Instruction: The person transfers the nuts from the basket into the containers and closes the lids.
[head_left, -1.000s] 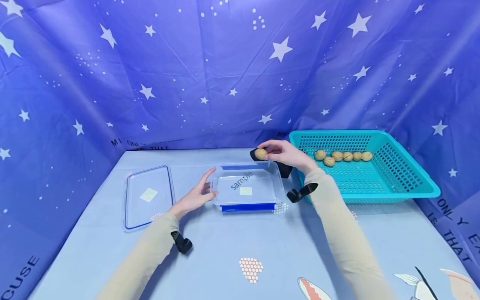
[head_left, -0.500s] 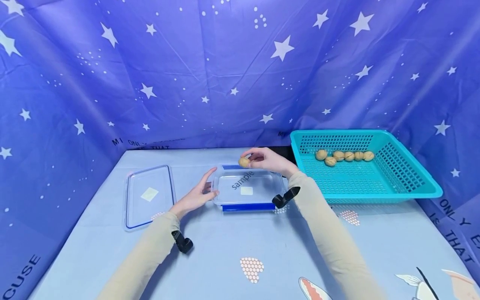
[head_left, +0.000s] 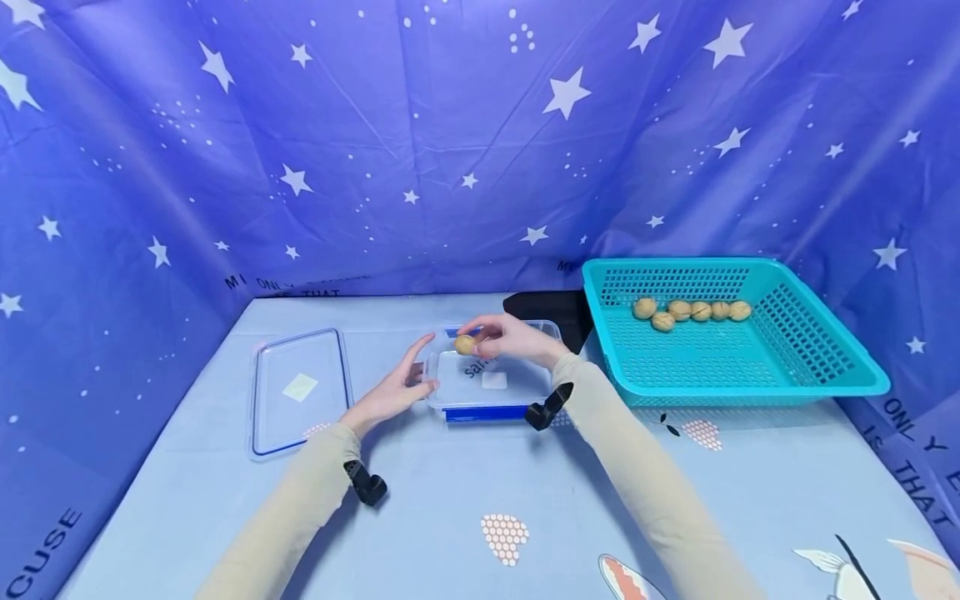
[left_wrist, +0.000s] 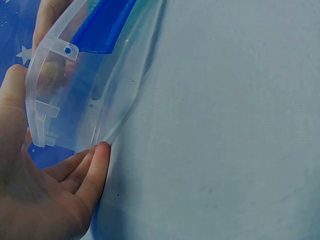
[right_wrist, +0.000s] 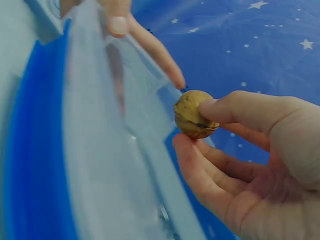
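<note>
Between the thumb and fingertips of my right hand (head_left: 513, 340) is a walnut (head_left: 464, 344), held over the left part of a clear plastic food container (head_left: 495, 403) with blue side clips. The right wrist view shows the walnut (right_wrist: 192, 114) pinched, just above the container's rim. My left hand (head_left: 390, 398) spans the container's left end, its fingers mostly straight. In the left wrist view, fingertips of my left hand (left_wrist: 60, 190) touch the container's lower edge. The container has a white label and the printed word "sample", partly covered by my right hand.
A clear lid (head_left: 298, 425) with a blue seal lies on the table at left. At right stands a turquoise basket (head_left: 712, 367), with several walnuts (head_left: 679, 310) along its back. A black object (head_left: 547, 312) lies between container and basket. A blue star-print curtain (head_left: 420, 167) rises behind.
My right hand has carried the walnut left and nearer, from beyond the container's back right corner to above its left part. My left hand has stayed at the container's left end.
</note>
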